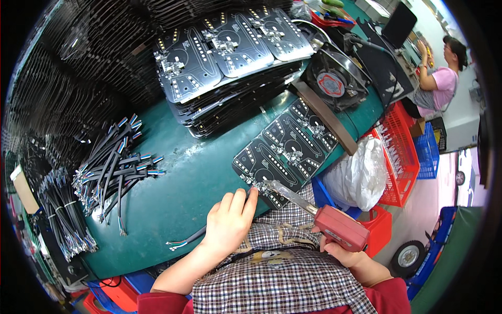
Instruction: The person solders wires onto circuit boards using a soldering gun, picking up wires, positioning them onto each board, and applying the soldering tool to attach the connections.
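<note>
A black circuit board [292, 155] with white parts lies on the green table in front of me, its near corner close to my apron. My left hand [228, 220] is closed at that corner, fingertips at the board's edge. A black cable [195, 236] runs beneath this hand, its bare coloured wires sticking out to the left; the end at the fingertips is mostly hidden. My right hand [342, 255] is wrapped around a red soldering gun [341, 228]. Its long metal tip points left and reaches over the board's near part, close to my left fingertips.
Stacked circuit boards [230, 52] stand at the back. Loose cables [112, 172] and a tied cable bundle [65, 214] lie left. A brown bar [327, 118] borders the board, beside a black fan [334, 78]. Right are a white plastic bag [361, 175], red crate [400, 157] and another person [439, 83].
</note>
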A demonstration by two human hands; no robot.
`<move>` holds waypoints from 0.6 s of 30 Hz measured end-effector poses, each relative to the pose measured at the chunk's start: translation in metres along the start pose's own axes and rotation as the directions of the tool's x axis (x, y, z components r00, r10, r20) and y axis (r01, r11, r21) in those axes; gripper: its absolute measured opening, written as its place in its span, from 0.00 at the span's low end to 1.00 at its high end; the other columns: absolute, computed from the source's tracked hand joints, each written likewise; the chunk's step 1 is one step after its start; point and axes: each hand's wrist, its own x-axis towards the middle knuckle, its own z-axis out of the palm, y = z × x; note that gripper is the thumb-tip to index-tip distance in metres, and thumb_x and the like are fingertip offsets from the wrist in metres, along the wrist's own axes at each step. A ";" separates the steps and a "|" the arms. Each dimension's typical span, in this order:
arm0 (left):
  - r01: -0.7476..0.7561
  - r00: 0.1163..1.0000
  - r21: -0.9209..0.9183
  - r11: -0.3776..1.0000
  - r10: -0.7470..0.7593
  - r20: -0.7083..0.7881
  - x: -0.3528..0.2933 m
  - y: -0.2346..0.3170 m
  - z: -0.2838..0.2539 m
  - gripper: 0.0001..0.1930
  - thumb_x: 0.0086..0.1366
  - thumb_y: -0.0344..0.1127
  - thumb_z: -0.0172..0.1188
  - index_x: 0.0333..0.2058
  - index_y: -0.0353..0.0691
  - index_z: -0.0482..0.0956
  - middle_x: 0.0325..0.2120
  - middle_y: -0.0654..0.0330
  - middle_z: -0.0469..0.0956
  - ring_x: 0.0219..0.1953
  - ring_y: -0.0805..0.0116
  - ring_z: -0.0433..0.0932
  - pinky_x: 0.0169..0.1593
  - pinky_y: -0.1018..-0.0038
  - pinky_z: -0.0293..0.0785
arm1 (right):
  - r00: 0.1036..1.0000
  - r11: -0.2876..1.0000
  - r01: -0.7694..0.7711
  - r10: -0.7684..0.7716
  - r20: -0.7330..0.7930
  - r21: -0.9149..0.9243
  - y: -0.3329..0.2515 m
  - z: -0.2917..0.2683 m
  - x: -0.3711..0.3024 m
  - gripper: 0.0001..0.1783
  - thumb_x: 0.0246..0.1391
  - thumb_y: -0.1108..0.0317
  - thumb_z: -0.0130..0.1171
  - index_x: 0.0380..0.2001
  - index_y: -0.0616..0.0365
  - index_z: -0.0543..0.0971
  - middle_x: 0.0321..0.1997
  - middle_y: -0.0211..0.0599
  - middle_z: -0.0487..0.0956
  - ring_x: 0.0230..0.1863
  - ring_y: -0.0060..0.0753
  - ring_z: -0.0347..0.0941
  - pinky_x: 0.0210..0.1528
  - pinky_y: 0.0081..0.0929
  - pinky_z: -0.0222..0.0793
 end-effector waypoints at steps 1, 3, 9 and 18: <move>-0.021 0.999 0.020 1.000 0.020 0.050 0.000 -0.001 -0.002 0.21 0.44 0.26 0.59 0.42 0.40 0.79 0.33 0.61 0.71 0.30 0.69 0.72 0.28 0.76 0.71 | 0.999 1.000 0.024 -0.024 -0.026 0.003 0.007 0.005 -0.006 0.36 0.44 0.68 0.67 0.55 0.74 0.66 0.41 0.41 0.80 0.23 0.19 0.73 0.31 0.18 0.71; -0.053 0.998 -0.003 0.999 0.053 0.034 -0.001 -0.003 -0.002 0.21 0.45 0.26 0.57 0.43 0.39 0.79 0.34 0.61 0.71 0.31 0.69 0.72 0.29 0.76 0.71 | 0.997 0.999 0.044 -0.043 -0.071 0.003 0.020 0.015 -0.016 0.35 0.44 0.68 0.66 0.54 0.74 0.66 0.40 0.40 0.81 0.23 0.19 0.73 0.31 0.18 0.71; -0.057 0.997 -0.045 0.997 0.055 -0.050 -0.006 -0.003 0.007 0.23 0.46 0.26 0.56 0.45 0.37 0.76 0.33 0.59 0.70 0.31 0.67 0.72 0.30 0.76 0.72 | 0.989 1.000 0.026 -0.023 -0.144 0.016 0.038 0.036 -0.026 0.34 0.44 0.70 0.64 0.55 0.70 0.67 0.39 0.39 0.81 0.28 0.21 0.76 0.34 0.19 0.72; 0.031 0.999 -0.174 0.984 -0.038 -0.035 -0.006 -0.002 0.006 0.21 0.47 0.22 0.56 0.44 0.36 0.77 0.32 0.57 0.69 0.32 0.63 0.73 0.32 0.70 0.74 | 0.984 0.998 0.018 -0.027 -0.178 -0.053 0.042 0.050 -0.029 0.34 0.44 0.71 0.65 0.55 0.71 0.67 0.38 0.39 0.81 0.34 0.24 0.78 0.38 0.19 0.73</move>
